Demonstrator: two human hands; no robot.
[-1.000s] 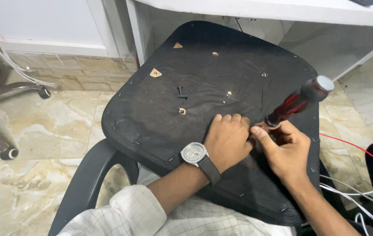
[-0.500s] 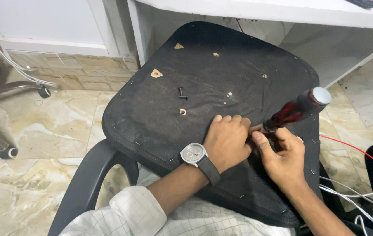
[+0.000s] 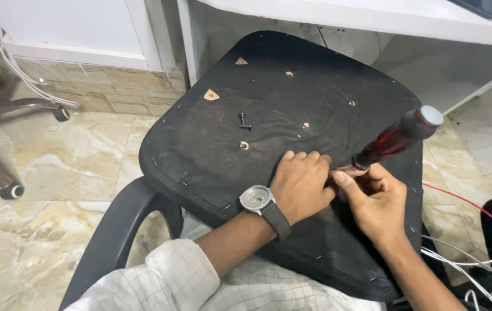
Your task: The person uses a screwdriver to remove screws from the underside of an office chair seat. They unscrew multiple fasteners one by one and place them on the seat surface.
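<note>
The one camera sits on my head and looks steeply down, close over my left hand (image 3: 300, 184) and right hand (image 3: 375, 201) on the upturned chair seat (image 3: 269, 103), floor around.

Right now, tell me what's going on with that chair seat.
A person has an upturned black chair seat across their lap, underside facing up. The right hand grips a screwdriver with a dark red handle low on its shaft, tip down at the fabric. The left hand, a wristwatch on that wrist, presses on the seat right beside the tip. A loose black bolt lies on the seat, near several open screw holes.
</note>
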